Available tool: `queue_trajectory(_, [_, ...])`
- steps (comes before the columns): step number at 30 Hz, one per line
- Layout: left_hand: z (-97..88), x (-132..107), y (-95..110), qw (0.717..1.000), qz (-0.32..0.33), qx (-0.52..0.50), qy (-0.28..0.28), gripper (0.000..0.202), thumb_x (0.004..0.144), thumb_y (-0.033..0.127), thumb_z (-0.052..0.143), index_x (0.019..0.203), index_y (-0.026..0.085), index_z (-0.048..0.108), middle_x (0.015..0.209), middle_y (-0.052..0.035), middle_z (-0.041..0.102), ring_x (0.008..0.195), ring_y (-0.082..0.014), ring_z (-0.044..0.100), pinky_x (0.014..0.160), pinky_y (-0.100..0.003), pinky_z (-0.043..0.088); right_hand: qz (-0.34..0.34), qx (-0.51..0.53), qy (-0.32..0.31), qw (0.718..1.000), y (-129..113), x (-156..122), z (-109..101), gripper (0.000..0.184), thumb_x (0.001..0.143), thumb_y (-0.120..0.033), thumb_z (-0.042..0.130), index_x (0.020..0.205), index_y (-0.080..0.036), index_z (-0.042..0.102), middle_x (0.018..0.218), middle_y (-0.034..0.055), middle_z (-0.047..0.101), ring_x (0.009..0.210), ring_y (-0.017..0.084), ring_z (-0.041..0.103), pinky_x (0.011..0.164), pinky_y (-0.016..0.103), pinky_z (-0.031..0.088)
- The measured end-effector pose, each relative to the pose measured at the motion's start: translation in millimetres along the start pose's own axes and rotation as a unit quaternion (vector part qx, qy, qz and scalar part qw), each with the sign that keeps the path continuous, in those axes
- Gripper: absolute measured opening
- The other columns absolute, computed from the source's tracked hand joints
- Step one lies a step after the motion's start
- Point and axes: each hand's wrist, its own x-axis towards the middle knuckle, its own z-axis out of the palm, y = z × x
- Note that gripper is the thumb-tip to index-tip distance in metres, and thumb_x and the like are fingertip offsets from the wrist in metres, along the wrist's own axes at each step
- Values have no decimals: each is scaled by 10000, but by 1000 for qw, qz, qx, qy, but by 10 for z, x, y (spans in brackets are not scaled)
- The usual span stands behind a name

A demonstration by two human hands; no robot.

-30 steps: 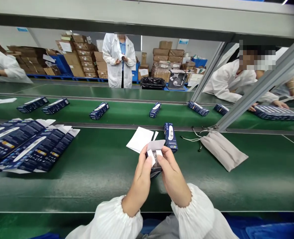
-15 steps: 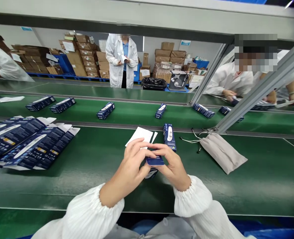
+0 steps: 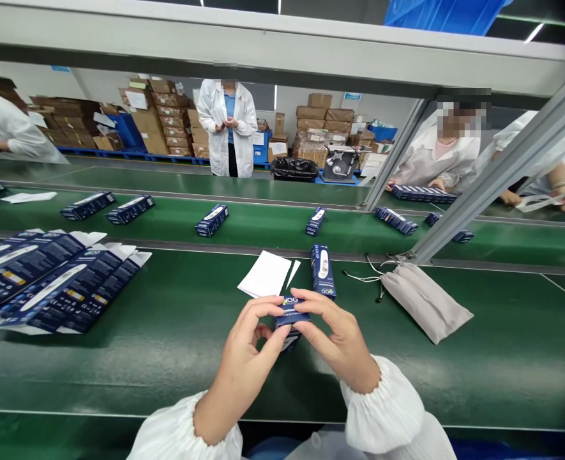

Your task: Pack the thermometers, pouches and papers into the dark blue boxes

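A small dark blue printed carton (image 3: 292, 315) stands upright on the green bench, its end flap facing me. My left hand (image 3: 255, 335) grips it from the left, with thumb and fingers on the end. From the right, my right hand (image 3: 332, 329) pinches the same end, thumb near the flap's front edge. The flap now lies flat across the end. Just beyond the hands are a folded white sheet (image 3: 265, 273) and a narrow white paper strip (image 3: 292, 273). A similar blue carton (image 3: 322, 271) lies behind my right hand.
Flattened blue cartons (image 3: 47, 281) are stacked at the left. A grey drawstring pouch (image 3: 426, 300) lies at the right, by a slanted metal post (image 3: 497, 166). Several closed cartons lie along the green conveyor (image 3: 263, 223). Co-workers in white coats stand beyond it.
The carton's end flap, raised before, has been pressed down by both hands. The view has tilted up slightly. A co-worker at the right now holds a row of cartons.
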Motion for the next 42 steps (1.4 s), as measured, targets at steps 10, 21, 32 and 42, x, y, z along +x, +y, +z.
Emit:
queue_trajectory(10, [-100, -59, -116, 976, 153, 153, -20, 276, 832, 91, 571, 1011, 299, 593, 1313, -10, 506, 1272, -216, 440, 1045, -404, 396, -103, -107, -94, 984, -38, 29, -171, 154, 877, -172, 555, 1023, -222, 557, 1299, 104, 559, 1234, 242, 487, 994, 447, 456])
queue_trajectory(21, [-346, 319, -332, 996, -66, 46, -31, 605, 910, 360, 473, 1443, 282, 198, 1376, -82, 474, 1276, -210, 448, 1064, -393, 366, 51, -128, -190, 972, 219, 770, -652, 404, 819, -446, 621, 1154, -222, 607, 979, 47, 661, 834, 174, 596, 751, 307, 496])
queue_trajectory(32, [-352, 1299, -1172, 818, 215, 473, -245, 458, 888, 55, 378, 1222, 287, 587, 1377, -69, 487, 1316, -238, 371, 1059, -437, 328, 482, -5, 172, 859, 2253, 1619, -880, 290, 866, -348, 573, 1000, -91, 590, 747, 36, 593, 544, 95, 532, 491, 232, 486])
queue_trajectory(42, [-350, 1496, -1345, 710, 224, 609, -273, 425, 911, 97, 330, 1268, 193, 540, 1414, -136, 454, 1394, -305, 245, 1087, -613, 134, 335, 26, 154, 929, 1989, 1386, -880, 283, 817, -300, 589, 1066, -171, 622, 1081, 65, 644, 932, 151, 618, 812, 278, 524])
